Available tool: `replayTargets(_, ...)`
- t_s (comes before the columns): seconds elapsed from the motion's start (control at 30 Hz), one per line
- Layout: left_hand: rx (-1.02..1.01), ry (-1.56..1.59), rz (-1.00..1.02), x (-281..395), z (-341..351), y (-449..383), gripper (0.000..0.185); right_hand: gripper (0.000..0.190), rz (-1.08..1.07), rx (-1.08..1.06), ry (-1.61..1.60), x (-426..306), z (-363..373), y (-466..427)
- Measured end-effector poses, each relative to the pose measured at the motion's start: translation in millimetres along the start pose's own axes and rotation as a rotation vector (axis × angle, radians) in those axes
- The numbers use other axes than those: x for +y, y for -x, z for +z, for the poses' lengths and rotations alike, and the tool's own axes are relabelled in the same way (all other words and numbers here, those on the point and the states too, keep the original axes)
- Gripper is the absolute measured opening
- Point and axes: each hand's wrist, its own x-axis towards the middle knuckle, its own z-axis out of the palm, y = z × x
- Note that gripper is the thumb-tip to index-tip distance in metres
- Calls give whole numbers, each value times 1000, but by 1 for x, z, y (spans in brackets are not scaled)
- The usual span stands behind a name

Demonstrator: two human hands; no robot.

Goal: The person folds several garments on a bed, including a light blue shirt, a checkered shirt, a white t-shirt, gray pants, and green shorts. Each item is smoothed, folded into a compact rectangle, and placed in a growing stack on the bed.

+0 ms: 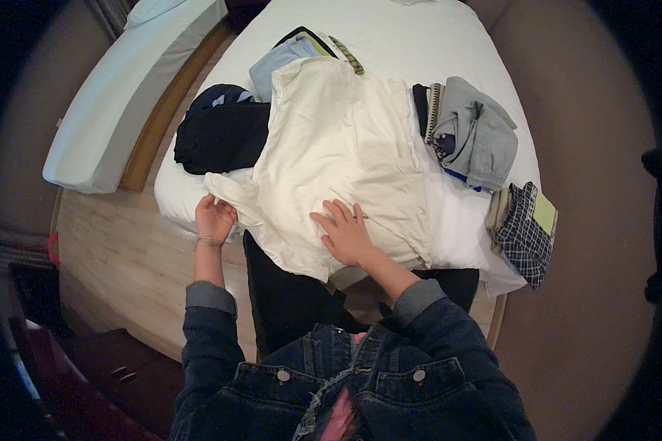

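Note:
A white shirt (320,149) lies spread over the near end of the bed, one side folded in and its lower edge hanging over the mattress edge. My left hand (215,218) has its fingers curled at the end of the shirt's sleeve (234,190), holding it out to the left. Resting on the lower part of the cloth, my right hand (345,234) is palm down with the fingers spread. It wears a ring and grips nothing.
Folded black clothes (223,138) lie left of the shirt, and a light blue garment (284,63) with others sits behind it. On the right are grey folded trousers (474,138) and checked shorts (527,234) at the edge of the white bed (419,38). A pale cushioned bench (127,105) stands far left.

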Motion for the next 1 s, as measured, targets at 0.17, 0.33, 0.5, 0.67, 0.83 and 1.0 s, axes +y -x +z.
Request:
replayTargets(0.17, -27, -627, 101, -14, 23, -10, 31, 63, -36, -30, 20, 5, -1, 4)
replayTargets(0.33, 125, -980, 163, -7, 31, -20, 16, 65, -42, -27, 59, 4, 1, 5)
replayTargets(0.5, 107, -909, 348, 12, 13, -11, 20, 65, -38, -35, 68, 6, 3, 5)
replayTargets(0.67, 249, -1047, 452, 49, -12, 1, 22, 67, -59, 13, 64, 8, 6, 5)
replayTargets(0.83, 353, -1420, 474, 78, -50, 6, 16, 67, -69, 40, 59, 9, 9, 6)
replayTargets(1.0, 490, -1304, 388, 84, -31, 23, 28, 68, -58, 25, 44, 10, 9, 6)
